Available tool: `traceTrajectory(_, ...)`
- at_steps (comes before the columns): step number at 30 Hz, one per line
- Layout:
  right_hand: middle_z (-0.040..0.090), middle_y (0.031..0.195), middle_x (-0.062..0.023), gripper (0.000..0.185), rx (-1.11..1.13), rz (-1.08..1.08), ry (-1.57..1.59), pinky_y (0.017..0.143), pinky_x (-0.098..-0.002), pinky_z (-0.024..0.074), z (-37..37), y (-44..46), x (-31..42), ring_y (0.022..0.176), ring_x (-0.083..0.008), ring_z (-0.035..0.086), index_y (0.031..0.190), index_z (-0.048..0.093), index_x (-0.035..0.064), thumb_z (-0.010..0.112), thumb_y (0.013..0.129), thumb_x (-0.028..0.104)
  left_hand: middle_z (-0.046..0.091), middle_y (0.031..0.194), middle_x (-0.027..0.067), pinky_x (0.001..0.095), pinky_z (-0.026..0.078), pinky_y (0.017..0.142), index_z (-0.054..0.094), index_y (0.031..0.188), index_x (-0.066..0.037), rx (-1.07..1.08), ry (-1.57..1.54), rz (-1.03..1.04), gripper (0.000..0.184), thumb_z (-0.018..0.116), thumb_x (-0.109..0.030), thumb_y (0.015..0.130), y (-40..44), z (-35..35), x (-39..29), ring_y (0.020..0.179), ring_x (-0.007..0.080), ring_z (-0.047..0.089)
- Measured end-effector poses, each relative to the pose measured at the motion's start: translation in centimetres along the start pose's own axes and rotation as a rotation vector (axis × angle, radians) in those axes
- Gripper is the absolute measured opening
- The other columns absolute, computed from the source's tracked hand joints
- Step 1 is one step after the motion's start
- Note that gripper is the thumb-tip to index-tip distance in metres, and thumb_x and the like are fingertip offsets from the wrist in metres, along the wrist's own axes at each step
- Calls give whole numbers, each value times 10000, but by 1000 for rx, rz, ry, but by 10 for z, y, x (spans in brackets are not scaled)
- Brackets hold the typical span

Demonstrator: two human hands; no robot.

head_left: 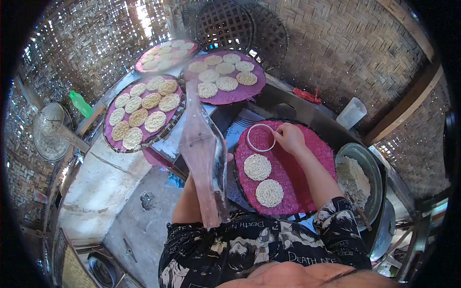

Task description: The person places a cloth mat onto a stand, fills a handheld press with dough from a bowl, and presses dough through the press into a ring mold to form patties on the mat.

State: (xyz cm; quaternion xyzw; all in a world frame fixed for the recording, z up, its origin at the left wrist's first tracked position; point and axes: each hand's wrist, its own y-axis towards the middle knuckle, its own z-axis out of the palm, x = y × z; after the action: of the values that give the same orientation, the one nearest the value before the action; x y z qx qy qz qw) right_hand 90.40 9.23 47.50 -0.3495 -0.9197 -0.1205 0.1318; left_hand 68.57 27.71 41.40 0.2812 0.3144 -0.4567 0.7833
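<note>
My right hand (290, 138) pinches the rim of a white ring (260, 150), which rests on the pink cloth (307, 177) of a round tray. Two flat round noodle cakes (257, 167) lie on that cloth, nearer to my body than the ring. With my left hand (230, 157) I hold up a long wooden press (198, 144), wide in the middle with narrow ends. It covers most of that hand; only some fingertips and the forearm show. The press is tilted, left of the ring and apart from it.
Trays with pink cloth and several noodle cakes stand at the left (144, 144) and back (259, 79). To the right are a basin (376, 192) of pale dough and a clear plastic cup (352, 114). A green bottle (80, 104) is far left; woven walls surround the workplace.
</note>
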Motion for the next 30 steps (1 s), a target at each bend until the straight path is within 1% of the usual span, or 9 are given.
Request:
traceTrajectory(5, 616, 873, -127, 245, 83, -25, -65, 718, -425, 473, 6, 5, 0, 826, -308, 597, 781, 657, 70, 571, 770, 300, 545, 878, 16, 293, 504, 684, 543, 942, -70, -42, -407, -175, 201, 655, -105, 778, -3, 15, -6, 801, 113, 544)
traceTrajectory(10, 616, 878, -128, 294, 107, -5, -56, 721, -423, 474, 4, 1, 0, 837, -309, 594, 823, 662, 75, 580, 779, 353, 571, 926, 34, 290, 494, 702, 550, 992, -83, 144, -102, -121, 245, 657, -94, 771, -1, 15, -10, 819, 122, 560)
traceTrajectory(14, 627, 864, -105, 436, -208, -183, -36, 713, -415, 479, -7, -16, 8, 832, -280, 605, 989, 626, 72, 493, 848, 462, 628, 956, 78, 331, 492, 755, 593, 1005, -75, 4, 828, 324, 328, 686, -186, 711, 22, 6, 6, 844, 216, 612)
traceTrajectory(17, 624, 878, -87, 578, 327, -15, 1145, 699, -382, 486, -29, -47, 43, 783, -233, 609, 1101, 552, 57, 350, 889, 555, 646, 861, 95, 363, 478, 810, 647, 879, -88, -282, 1356, 397, 331, 714, -282, 620, 28, 64, -26, 864, 283, 613)
traceTrajectory(21, 578, 943, -109, 745, 740, 166, 1327, 680, -348, 476, -37, -68, 37, 769, -209, 588, 1270, 400, 95, 205, 844, 674, 637, 864, 107, 429, 363, 967, 627, 923, -79, -77, 1602, 744, 385, 715, -256, 592, 53, 77, -18, 903, 250, 600)
traceTrajectory(23, 576, 947, -120, 755, 722, 150, 1365, 668, -340, 479, -50, -67, 24, 754, -209, 588, 1287, 363, 98, 217, 835, 684, 617, 1017, 119, 418, 362, 974, 577, 1068, -49, 224, 1515, 438, 508, 695, -228, 608, 63, 91, -36, 1019, 247, 565)
traceTrajectory(25, 598, 895, -136, 729, 767, 242, 1432, 606, -329, 486, -59, -66, 14, 697, -204, 599, 1184, 441, 69, 207, 845, 670, 474, 1271, 139, 394, 356, 995, 336, 1317, -8, 438, 299, 51, 677, 589, -242, 734, 89, 91, -51, 1162, 299, 472)
traceTrajectory(27, 593, 883, -150, 732, 891, 183, 1428, 615, -348, 493, -61, -64, 3, 700, -217, 602, 1198, 418, 71, 207, 841, 674, 573, 1016, 114, 401, 394, 934, 458, 1204, -11, 269, -347, 27, 643, 529, -502, 793, 112, 107, -72, 1070, 304, 524)
traceTrajectory(30, 595, 927, -190, 750, 951, 273, 1414, 671, -369, 512, -61, -61, -11, 744, -242, 617, 1191, 422, 60, 208, 834, 684, 564, 886, 81, 406, 425, 874, 538, 1062, -16, 403, -516, -68, 686, 385, -637, 815, 136, 107, -60, 929, 286, 560)
